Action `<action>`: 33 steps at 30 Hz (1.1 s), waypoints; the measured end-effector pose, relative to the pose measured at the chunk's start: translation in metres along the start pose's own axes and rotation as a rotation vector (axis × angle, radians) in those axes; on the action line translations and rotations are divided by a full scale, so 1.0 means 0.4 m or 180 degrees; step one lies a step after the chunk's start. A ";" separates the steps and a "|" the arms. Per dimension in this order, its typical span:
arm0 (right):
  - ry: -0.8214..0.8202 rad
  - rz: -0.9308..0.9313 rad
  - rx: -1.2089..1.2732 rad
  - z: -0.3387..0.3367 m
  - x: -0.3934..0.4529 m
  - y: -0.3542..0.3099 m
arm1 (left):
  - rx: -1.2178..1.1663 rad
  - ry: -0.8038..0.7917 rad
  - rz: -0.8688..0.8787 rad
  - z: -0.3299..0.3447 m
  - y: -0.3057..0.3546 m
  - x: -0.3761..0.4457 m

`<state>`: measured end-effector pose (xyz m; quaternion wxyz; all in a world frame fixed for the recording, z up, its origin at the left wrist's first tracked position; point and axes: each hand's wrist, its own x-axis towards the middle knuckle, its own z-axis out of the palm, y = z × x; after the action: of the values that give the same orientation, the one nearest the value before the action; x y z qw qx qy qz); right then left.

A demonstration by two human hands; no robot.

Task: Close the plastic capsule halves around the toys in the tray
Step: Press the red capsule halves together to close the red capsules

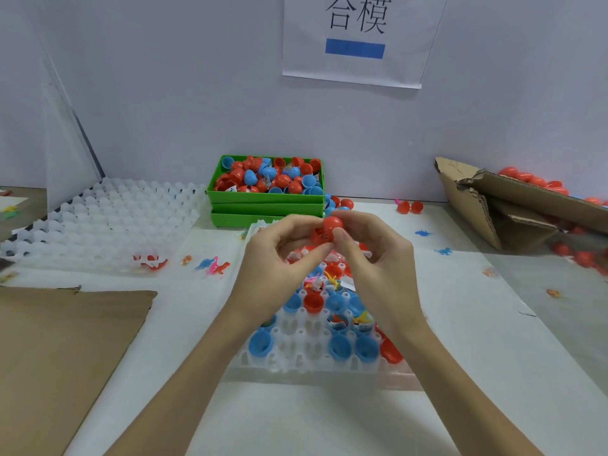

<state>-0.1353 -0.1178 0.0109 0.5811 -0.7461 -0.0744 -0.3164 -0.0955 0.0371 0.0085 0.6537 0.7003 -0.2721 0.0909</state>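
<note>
Head view. I see both hands raised over the far half of the white capsule tray (316, 365), meeting on one red capsule (330, 225). The left hand (279, 255) has its fingers curled in, fingertips and thumb pinching the capsule's left, lower part. The right hand (371, 255) has its thumb pressed on the near face of the round red half, fingers curled behind. Whether the two halves are fully seated I cannot tell.

In the tray below, open blue halves (339, 347) and red halves (312, 302) sit in pockets, some with small toys (317, 284). Far centre stands a green bin (266, 195) heaped with red and blue halves. An empty white tray (98, 222) lies far left; torn cardboard (513, 205) far right; a flat cardboard sheet (65, 350) near left.
</note>
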 end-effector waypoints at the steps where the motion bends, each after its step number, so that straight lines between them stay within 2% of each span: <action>1: 0.0000 0.0030 0.0034 -0.001 0.001 -0.001 | 0.0059 0.0095 0.0050 0.004 0.001 -0.001; 5: -0.0108 0.0089 0.0093 -0.004 0.007 -0.007 | 0.0032 0.0339 0.0052 0.001 0.002 -0.002; 15: -0.0471 0.0067 0.0202 -0.023 0.015 -0.017 | 0.0014 0.0208 0.0230 -0.008 0.001 -0.001; 22: -0.0365 0.0095 0.0120 -0.014 0.010 -0.013 | 0.0213 0.0169 0.0429 -0.002 -0.007 -0.002; 27: -0.0346 0.0458 0.0438 -0.014 0.011 -0.012 | 0.0433 0.0173 0.0522 0.001 -0.004 -0.007; 30: -0.0348 0.0756 0.0722 -0.014 0.011 -0.013 | 0.0737 0.0424 0.0583 0.003 0.002 -0.012; 33: -0.0361 0.0984 0.1054 -0.017 0.015 -0.015 | 0.0685 0.0530 0.0484 0.008 0.005 -0.013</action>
<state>-0.1362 -0.1238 0.0200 0.7320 -0.6597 -0.0427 -0.1648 -0.1017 0.0356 0.0074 0.5864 0.7337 -0.2579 0.2265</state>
